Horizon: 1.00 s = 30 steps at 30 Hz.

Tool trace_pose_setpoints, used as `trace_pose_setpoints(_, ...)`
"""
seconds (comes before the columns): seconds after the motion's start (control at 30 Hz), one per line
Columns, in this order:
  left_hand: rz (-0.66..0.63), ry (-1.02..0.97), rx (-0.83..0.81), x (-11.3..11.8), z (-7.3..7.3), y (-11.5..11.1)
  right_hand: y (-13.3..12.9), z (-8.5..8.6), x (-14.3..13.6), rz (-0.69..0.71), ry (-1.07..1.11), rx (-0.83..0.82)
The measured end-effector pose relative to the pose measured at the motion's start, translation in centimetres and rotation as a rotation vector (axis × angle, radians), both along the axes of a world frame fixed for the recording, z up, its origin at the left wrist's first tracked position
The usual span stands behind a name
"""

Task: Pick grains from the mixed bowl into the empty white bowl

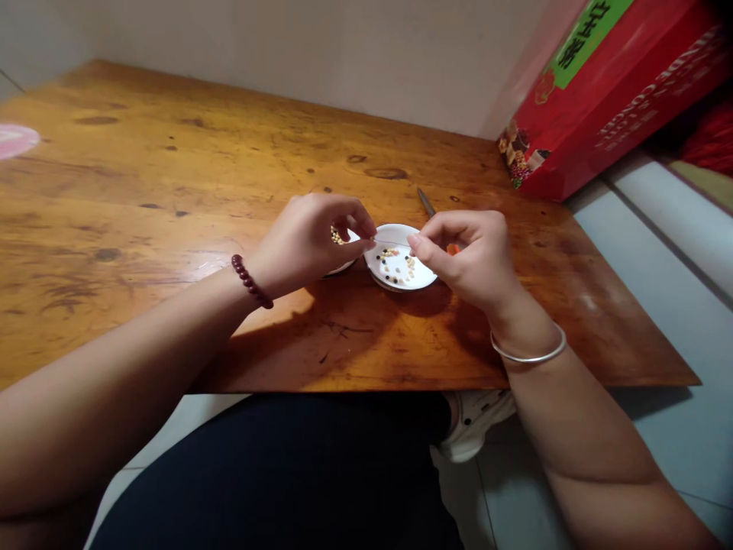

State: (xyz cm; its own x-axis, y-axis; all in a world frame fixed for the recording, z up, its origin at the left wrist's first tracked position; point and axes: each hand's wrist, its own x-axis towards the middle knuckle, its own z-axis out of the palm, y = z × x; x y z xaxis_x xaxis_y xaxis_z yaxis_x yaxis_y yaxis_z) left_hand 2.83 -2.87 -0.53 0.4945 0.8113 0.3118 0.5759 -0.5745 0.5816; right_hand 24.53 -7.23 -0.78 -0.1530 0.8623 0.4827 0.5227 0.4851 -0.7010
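My left hand [321, 237] is closed in a pinch, thumb and forefinger together, over the left rim of a shallow white bowl [401, 282]. A thin dark strand [392, 242], thread or fine wire, runs from these fingertips across to my right hand [466, 252]. The right thumb and forefinger are also pinched, at the bowl's right rim. Several small beads [389, 253], cream, black and a few orange, lie scattered in the bowl. A second white bowl [343, 267] with more small beads [337, 237] is mostly hidden behind my left hand.
Behind my right hand lies a narrow, dark pointed tool [425, 202]; an orange part [453, 249] shows between my fingers. A red carton [618, 99] stands at the back right. A pink round object [17, 141] is at the far left of the wooden table [172, 176].
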Motion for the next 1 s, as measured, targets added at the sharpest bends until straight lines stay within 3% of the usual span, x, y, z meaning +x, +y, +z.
trace_pose_setpoints(0.2, 0.006, 0.055, 0.088, 0.0, -0.2, -0.1, 0.0, -0.1, 0.0, -0.025, -0.049, 0.009)
trace_pose_setpoints(0.4, -0.050, 0.189, 0.424, -0.3, -0.8, -0.2, 0.2, -0.7, 0.0, -0.032, -0.142, -0.001)
trace_pose_setpoints(0.57, -0.090, 0.163, 0.482, -0.1, -0.9, -0.4, 0.5, -1.4, -0.2, -0.005, -0.211, -0.002)
trace_pose_setpoints(1.0, -0.033, 0.134, 0.587, -0.1, -1.0, -0.4, 0.6, -1.2, -0.2, 0.186, 0.093, -0.221)
